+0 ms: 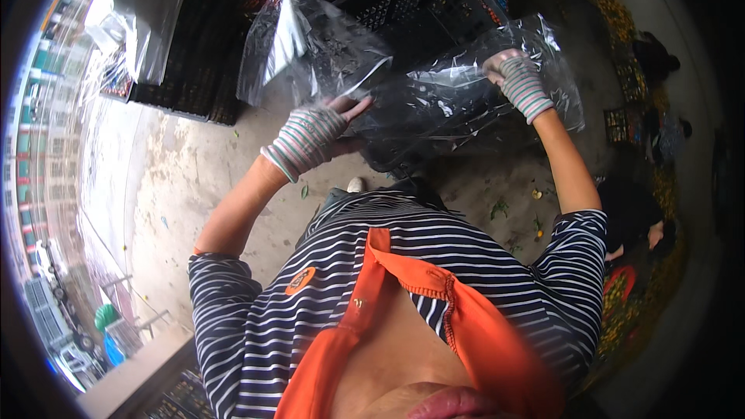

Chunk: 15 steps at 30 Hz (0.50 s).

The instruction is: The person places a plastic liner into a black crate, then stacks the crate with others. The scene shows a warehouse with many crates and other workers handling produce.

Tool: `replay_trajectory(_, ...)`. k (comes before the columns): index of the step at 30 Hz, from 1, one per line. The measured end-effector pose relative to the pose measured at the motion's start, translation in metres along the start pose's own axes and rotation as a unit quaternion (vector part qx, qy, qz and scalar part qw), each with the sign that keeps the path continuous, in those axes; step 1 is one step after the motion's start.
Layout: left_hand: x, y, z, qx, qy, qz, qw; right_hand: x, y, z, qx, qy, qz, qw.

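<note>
A clear plastic bag or liner (326, 41) billows up beyond my left hand (317, 128), which wears a striped knit glove with the fingertips bare. That hand is at the film's near edge, its fingers blurred, so its grip is unclear. My right hand (517, 78), gloved alike, is closed on clear plastic film (465, 87) at the right. Both stretches of film spread over a black plastic crate (401, 151) in front of me; whether they are one piece I cannot tell. Past them stands a larger black slatted crate (430, 17).
Stacked dark crates (192, 58) at the upper left carry more clear film (154, 23). Leaves lie on the concrete floor (174, 186). Along the right are heaps of yellow-orange fruit (617, 17), a person in dark clothing (631, 209) and other people farther up. Parked trucks (58, 302) show at far left.
</note>
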State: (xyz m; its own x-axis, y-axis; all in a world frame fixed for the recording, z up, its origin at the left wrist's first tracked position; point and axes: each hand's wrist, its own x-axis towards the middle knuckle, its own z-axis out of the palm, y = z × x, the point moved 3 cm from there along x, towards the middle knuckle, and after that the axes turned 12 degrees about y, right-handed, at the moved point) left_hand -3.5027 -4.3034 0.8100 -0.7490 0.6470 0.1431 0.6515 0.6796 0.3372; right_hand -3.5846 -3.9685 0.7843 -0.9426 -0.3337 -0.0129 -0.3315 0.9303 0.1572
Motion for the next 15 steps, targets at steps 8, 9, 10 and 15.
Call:
replay_trajectory(8, 0.131, -0.018, -0.039, 0.321, 0.021, 0.142, 0.936, 0.025, 0.082, -0.051, 0.343, 0.198, -0.039, 0.917)
replay_trajectory(9, 0.138, -0.041, -0.042, 0.35, -0.065, 0.072, 0.932, 0.027, 0.094, -0.059, 0.352, 0.237, -0.053, 0.904)
replay_trajectory(10, 0.139, -0.063, -0.051, 0.355, -0.088, -0.012, 0.931, 0.03, 0.106, -0.064, 0.355, 0.246, -0.047, 0.901)
replay_trajectory(15, 0.101, -0.101, -0.127, -0.107, 0.27, -0.202, 0.935, 0.039, 0.142, -0.101, 0.397, 0.333, -0.046, 0.854)
